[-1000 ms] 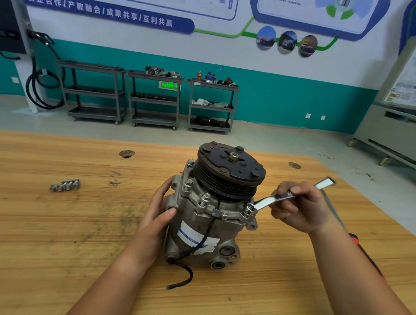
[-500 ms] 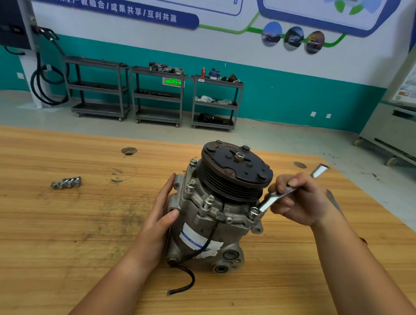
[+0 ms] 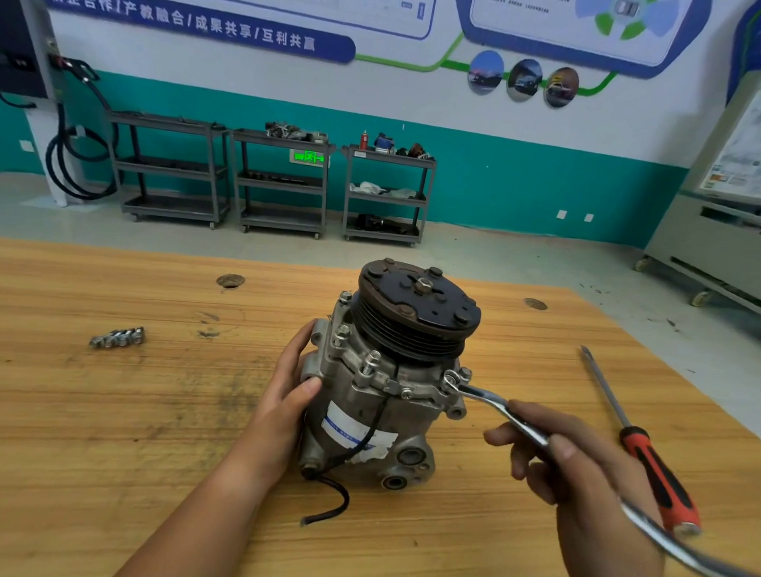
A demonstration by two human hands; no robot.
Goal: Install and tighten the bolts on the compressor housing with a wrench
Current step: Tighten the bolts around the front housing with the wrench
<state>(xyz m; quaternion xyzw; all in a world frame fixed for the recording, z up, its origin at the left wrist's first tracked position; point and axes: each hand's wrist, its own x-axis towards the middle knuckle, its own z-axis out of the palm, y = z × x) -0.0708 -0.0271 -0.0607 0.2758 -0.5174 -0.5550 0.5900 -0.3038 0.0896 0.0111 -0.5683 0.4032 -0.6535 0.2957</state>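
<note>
The wrench [image 3: 483, 394] handle has swung from pointing away round toward the near right corner of the worktop [image 3: 105, 451], and the right hand [image 3: 579, 481] has come nearer with it. That hand grips the handle, thumb on top and fingers curled beneath. The wrench's ring end sits over a bolt [image 3: 452, 378] on the flange's right side.

The left hand [image 3: 288, 397] holds the compressor [image 3: 379, 409], fingers round its left side and thumb pressed on the front. The compressor stands mid-worktop with its black pulley [image 3: 417, 311] tilted up and away and a black cable [image 3: 337, 498] trailing toward the near edge.

A red-handled screwdriver [image 3: 649, 461] lies near the right edge. A row of loose bolts [image 3: 118, 337] lies well apart toward the left edge.

By the far wall stand 3 shelf carts [image 3: 282, 216]. The middle one carries metal parts on top. The right one holds a red can and parts on top and white rags on its middle shelf.
</note>
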